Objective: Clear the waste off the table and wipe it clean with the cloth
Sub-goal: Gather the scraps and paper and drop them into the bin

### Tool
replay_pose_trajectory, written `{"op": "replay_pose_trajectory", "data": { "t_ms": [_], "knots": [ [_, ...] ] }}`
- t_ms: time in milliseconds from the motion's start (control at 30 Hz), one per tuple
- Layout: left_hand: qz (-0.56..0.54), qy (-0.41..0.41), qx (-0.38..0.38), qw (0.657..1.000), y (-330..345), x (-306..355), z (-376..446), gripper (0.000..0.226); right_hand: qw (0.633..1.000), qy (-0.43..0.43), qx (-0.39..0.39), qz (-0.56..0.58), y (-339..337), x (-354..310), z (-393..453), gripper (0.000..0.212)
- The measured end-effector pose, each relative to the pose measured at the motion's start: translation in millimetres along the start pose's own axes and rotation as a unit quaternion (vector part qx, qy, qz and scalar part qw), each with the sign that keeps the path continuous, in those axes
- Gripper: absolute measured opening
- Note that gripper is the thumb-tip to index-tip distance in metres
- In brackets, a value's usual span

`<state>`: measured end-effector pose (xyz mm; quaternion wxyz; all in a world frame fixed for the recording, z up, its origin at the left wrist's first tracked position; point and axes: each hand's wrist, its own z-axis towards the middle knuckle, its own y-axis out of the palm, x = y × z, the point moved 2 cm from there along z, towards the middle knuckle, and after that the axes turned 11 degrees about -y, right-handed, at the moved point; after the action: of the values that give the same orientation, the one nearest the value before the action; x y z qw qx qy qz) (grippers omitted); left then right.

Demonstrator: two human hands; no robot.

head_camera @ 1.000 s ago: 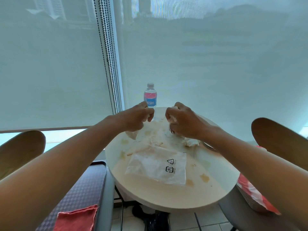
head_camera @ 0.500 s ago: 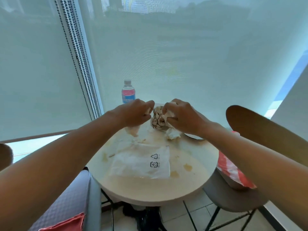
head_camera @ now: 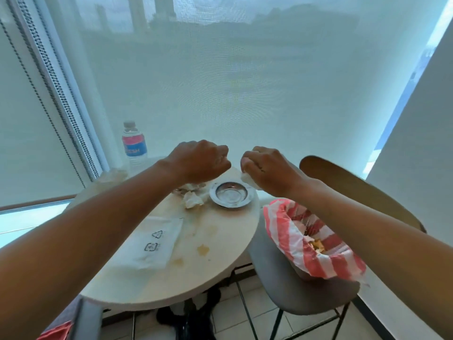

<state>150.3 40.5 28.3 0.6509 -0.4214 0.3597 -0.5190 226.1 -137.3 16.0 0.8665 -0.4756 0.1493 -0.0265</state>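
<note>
Sunlit blinds back our small round table (head_camera: 220,273), stained and littered. We clutch a crumpled tissue (head_camera: 248,179) in our right hand (head_camera: 266,171), raised beside the striped bin bag (head_camera: 289,238) on the chair (head_camera: 294,288), probably parked there so waste drops straight in. Our left hand (head_camera: 201,161) is clenched above more tissue scraps (head_camera: 193,198); whether it holds anything we cannot tell. A red cloth (head_camera: 55,333) waits at bottom left.
</note>
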Motion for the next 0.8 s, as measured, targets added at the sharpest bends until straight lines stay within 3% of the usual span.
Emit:
{"op": "replay_pose_trajectory", "data": {
  "t_ms": [133, 267, 433, 800],
  "knots": [
    [-0.021, -0.002, -0.026, 0.999, 2, 47, 10, 0.029, 1.000, 0.028, -0.006, 0.011, -27, 27, -31, 0.047],
    [-0.046, -0.016, -0.108, 0.993, 17, 89, 24, 0.018, 0.998, 0.055, -0.017, 0.000, -45, 58, -65, 0.041],
    [-0.076, 0.012, -0.168, 0.983, 36, 139, 41, 0.011, 0.995, 0.099, -0.034, -0.007, -54, 100, -103, 0.024],
    [-0.088, 0.143, -0.243, 0.955, 94, 198, 106, 0.027, 0.962, 0.256, -0.089, 0.021, -41, 160, -164, 0.030]
  ]
}}
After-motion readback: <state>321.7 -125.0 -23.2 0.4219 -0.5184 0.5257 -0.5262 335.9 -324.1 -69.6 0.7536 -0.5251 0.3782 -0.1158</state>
